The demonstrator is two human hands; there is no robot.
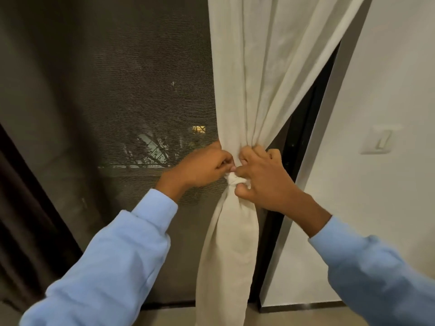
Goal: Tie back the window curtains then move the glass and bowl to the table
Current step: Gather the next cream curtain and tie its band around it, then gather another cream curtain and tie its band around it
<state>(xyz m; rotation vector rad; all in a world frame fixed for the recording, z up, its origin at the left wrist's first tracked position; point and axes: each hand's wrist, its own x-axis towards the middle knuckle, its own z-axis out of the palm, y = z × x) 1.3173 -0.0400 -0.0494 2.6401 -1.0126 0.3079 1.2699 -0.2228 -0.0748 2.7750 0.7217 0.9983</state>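
One white curtain (259,78) hangs at the right edge of the window's mesh screen (141,90), gathered at mid-height into one knot (233,180); two hands meet there; the left hand (202,167) pinches fabric at the knot with curled fingers; the right hand (266,182) grips the bunched cloth, thumb under the knot; one dark curtain (23,208) hangs far left; one light switch (382,138) sits on the white wall (388,67).
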